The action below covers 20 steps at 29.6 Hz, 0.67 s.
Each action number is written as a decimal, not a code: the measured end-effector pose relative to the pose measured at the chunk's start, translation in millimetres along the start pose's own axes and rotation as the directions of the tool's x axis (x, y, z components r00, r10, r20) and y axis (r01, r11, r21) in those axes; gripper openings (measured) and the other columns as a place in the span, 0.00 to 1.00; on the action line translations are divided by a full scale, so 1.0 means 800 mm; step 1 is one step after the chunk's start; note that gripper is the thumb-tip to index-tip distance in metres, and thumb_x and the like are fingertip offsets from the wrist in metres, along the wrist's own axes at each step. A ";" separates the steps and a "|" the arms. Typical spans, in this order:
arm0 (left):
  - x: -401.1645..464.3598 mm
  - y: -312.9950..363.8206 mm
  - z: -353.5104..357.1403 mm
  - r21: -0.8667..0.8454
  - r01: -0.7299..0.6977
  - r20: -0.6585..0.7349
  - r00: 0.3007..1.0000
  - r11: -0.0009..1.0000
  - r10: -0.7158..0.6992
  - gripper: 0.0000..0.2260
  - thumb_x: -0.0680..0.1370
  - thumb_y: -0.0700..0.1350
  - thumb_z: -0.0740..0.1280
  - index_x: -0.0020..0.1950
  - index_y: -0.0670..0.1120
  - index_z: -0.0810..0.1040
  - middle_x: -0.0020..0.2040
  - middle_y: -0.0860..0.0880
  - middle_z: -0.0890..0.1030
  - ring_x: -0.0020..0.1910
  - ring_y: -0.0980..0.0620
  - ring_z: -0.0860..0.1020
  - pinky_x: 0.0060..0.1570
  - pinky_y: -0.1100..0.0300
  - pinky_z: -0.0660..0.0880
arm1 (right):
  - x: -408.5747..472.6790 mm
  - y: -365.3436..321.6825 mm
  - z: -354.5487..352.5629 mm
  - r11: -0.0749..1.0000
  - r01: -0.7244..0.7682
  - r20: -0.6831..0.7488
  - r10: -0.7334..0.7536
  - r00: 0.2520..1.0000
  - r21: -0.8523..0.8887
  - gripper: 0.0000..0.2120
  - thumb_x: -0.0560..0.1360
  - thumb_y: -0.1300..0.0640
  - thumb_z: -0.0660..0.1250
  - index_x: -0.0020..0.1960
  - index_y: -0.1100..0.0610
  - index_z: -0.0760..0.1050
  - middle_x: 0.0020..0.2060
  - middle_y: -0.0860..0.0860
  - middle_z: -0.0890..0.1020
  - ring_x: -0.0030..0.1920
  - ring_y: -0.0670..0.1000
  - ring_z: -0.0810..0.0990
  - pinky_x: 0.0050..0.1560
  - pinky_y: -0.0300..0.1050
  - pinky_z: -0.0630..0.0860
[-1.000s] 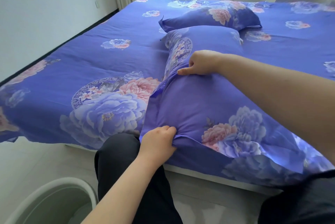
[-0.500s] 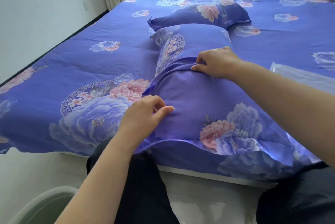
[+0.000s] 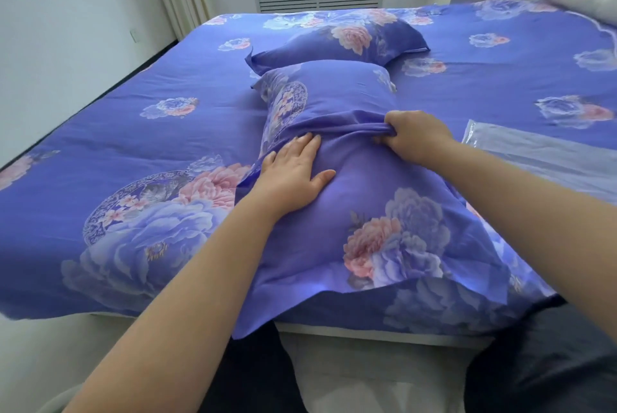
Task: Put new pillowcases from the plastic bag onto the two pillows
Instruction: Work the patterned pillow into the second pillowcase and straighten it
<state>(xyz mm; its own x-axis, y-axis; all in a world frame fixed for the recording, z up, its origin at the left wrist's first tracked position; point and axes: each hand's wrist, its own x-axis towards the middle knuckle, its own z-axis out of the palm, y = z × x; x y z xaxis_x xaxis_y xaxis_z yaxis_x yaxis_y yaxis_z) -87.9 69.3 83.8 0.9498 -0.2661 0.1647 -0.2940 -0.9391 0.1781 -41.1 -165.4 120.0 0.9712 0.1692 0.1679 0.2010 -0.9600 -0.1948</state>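
Pressing flat, left hand point(image 3: 293, 175) — right hand point(image 3: 412, 135) bunches pillowcase point(image 3: 367, 212) edge

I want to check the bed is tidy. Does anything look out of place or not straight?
Yes. The near pillow lies lengthwise, part over the bed's edge, its cover bunched in a ridge where the right hand grips it; the left hand lies flat on it. A plastic bag lies on the bed at the right.

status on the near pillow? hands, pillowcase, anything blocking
Left hand flat, pressing on near pillow. Right hand grips bunched pillowcase edge, part way on. Far pillow already cased. Plastic bag lies to the right, not blocking.
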 end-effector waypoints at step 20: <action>0.067 0.048 -0.069 -0.127 -0.179 0.061 0.980 0.976 0.187 0.21 0.71 0.44 0.66 0.64 0.52 0.72 0.59 0.52 0.75 0.61 0.46 0.66 0.63 0.52 0.63 | 0.002 -0.023 0.009 0.974 0.227 -0.331 -0.216 0.918 -0.007 0.08 0.72 0.53 0.65 0.46 0.57 0.71 0.61 0.52 0.75 0.40 0.62 0.78 0.33 0.49 0.65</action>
<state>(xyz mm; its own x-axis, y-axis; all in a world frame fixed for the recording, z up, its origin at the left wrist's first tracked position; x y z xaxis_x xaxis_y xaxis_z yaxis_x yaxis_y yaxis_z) -53.8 31.1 153.0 0.8826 -0.4502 0.1355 -0.4701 -0.8410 0.2679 -42.1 -145.9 116.5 0.8060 0.2894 0.5164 0.4151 -0.8982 -0.1446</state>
